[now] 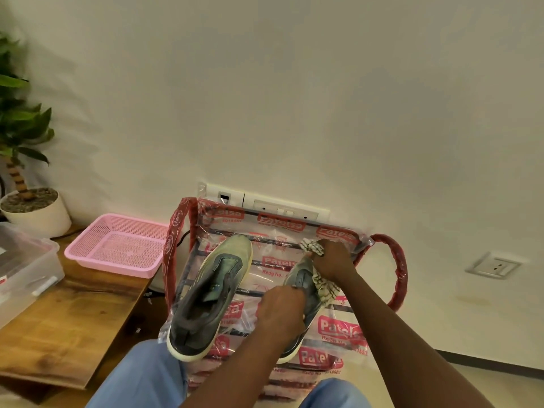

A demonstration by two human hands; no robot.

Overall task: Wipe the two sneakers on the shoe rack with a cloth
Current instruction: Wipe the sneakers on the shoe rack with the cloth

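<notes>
Right hand (334, 260): fingers curled round a bunched white cloth with dark checks (312, 246), pressed on the toe end of the right-side sneaker (304, 275). Cloth shows both above the knuckles and below the palm.

Left hand (284, 309): closed over the mid-part of the same sneaker, gripping it from above; most of the upper is hidden beneath it.

Right-side sneaker: on the top tier of the shoe rack (341, 325), long axis running from near edge to wall, toe away from the person, heel sole showing at the near edge.

Second sneaker (209, 293): just to the left, not held. Grey-green upper, pale sole, toe towards the wall and tilted slightly right, heel overhanging the near left corner of the rack. A gap of wrapped rails lies between the two shoes.

Rack: bars wrapped in clear plastic with red printed labels; red loops at both sides. Its far edge sits against the wall, under a white switch plate (282, 210). Bare floor to the right; a second socket (494, 265) low on the wall there.

Left of the rack: wooden table (73, 319) just beside it, carrying a pink mesh basket (117, 245), a clear lidded box (23, 266) and a potted plant (32, 207). Knees in blue trousers (141, 375) at the near edge.
</notes>
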